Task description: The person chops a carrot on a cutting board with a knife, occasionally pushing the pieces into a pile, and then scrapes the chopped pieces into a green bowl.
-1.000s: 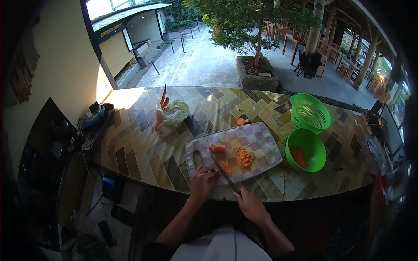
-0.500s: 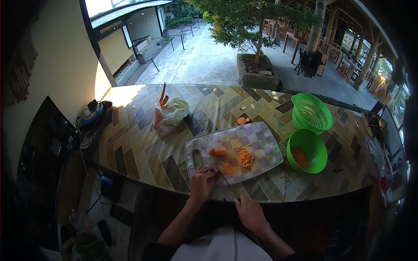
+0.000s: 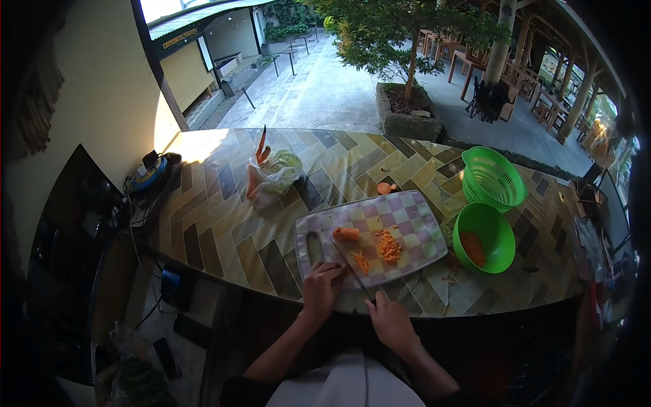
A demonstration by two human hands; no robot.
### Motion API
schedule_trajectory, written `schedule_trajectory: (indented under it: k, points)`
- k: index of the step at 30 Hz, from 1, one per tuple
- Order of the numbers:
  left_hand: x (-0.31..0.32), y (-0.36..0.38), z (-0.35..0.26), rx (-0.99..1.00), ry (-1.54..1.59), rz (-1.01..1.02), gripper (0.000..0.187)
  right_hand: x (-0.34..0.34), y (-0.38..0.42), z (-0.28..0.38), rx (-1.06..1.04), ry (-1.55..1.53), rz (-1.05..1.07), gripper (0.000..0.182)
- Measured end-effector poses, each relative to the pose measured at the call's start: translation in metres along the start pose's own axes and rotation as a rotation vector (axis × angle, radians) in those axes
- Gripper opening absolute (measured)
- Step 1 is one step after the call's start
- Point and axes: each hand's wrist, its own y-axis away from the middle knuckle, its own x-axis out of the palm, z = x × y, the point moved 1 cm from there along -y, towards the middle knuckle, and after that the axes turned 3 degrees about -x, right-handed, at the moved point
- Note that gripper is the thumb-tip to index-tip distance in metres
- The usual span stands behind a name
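Note:
A checkered pink and yellow cutting board (image 3: 415,211) lies in front of me. My right hand (image 3: 392,324) is closed around the handle of a knife (image 3: 352,270), whose blade slants up and left across the board. At the board's near left edge, beside the blade, is my left hand (image 3: 322,287) with curled fingers; whatever they pinch is hidden. Beyond the knife tip lies a thick carrot piece (image 3: 347,234). Thin carrot strips (image 3: 361,262) rest right of the blade, and a heap of diced carrot (image 3: 389,247) sits farther right.
Right of the board stands a green bowl (image 3: 504,252) with orange bits inside, and a green colander (image 3: 494,178) behind it. Carrot ends (image 3: 385,188) lie past the board. A plastic bag (image 3: 277,173) with carrots is at the back left. A cable reel (image 3: 148,175) sits far left.
The whole view has shifted slightly. Against the board, the knife and my right hand have moved a little forward and left. My left hand stays nearly in place.

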Motion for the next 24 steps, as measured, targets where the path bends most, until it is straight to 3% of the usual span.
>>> schedule_trajectory:
  k: [17, 24]
  points:
    - [0.0, 0.006, 0.005, 0.051, 0.016, -0.017, 0.012, 0.009, -0.012, 0.013, -0.008, 0.141, -0.01, 0.028]
    - [0.0, 0.003, 0.008, -0.027, 0.061, -0.025, 0.013, 0.01, -0.001, -0.01, -0.056, -0.062, -0.007, 0.03]
